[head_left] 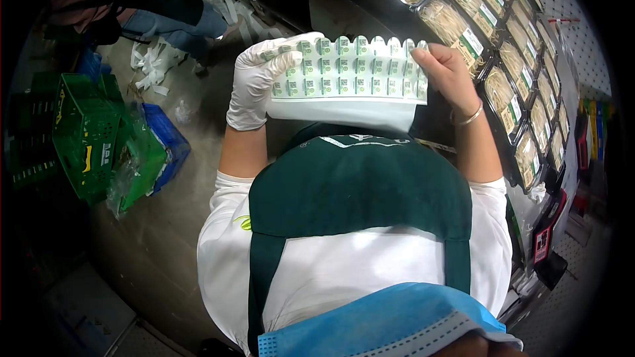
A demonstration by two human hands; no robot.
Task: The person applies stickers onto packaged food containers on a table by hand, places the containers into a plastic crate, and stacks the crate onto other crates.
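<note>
A white sheet of small green-and-white labels (pixel 360 76) is stretched between my two hands in front of my green apron. My left hand (pixel 258 79), in a white glove, pinches the sheet's left end, with fingers closed over its top corner. At the right end my bare right hand (pixel 446 73), with a bangle at the wrist, grips the upper corner between thumb and fingers. Several rows of labels show, and the top edge is scalloped. A blank white strip hangs below them.
Packed trays of pale strands (pixel 506 99) stand in rows at the right. Green crates (pixel 86 135) and a blue crate (pixel 165 145) are on the left floor. A co-worker in jeans (pixel 169 26) is at the upper left, near white scraps (pixel 153 63).
</note>
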